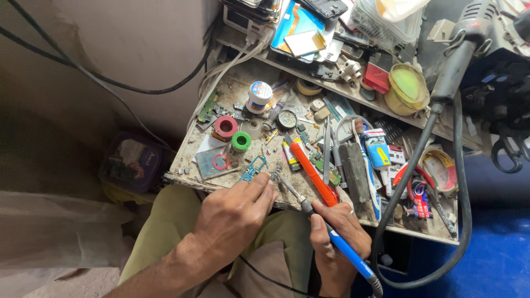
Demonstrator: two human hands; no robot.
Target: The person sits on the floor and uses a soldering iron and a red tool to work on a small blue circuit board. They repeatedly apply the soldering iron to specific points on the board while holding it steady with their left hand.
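My right hand (338,232) grips a blue-handled soldering iron (342,247), its metal tip pointing up-left toward a small part at the bench's front edge. My left hand (234,215) pinches a small teal circuit board (253,168) against the bench, fingertips right beside the iron's tip (279,179). An orange-handled tool (312,174) lies just right of the tip. The iron's cord runs off behind my right wrist.
The cluttered workbench (187,165) holds a red tape roll (226,126), a green tape roll (241,141), a white round tub (259,96), tweezers (327,142), a glue bottle (377,150). A thick black cable (461,182) hangs at right. A shelf behind carries phone parts (301,25).
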